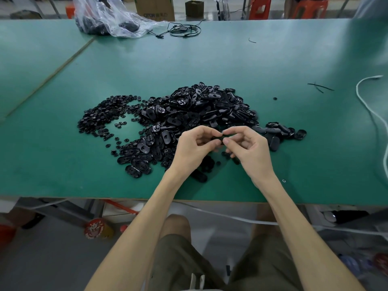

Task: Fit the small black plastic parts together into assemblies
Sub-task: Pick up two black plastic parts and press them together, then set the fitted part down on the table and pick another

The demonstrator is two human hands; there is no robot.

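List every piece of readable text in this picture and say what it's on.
"OTOR" (first letter uncertain): on the cardboard box behind the table; the characters after it are too blurred.
Red round object under the table: print too blurred to read.

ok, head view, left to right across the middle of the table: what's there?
pile of small round parts → pile of oval parts → black strips → white cord. Left out: left hand and right hand, pinching a black part; they overlap the oval pile.
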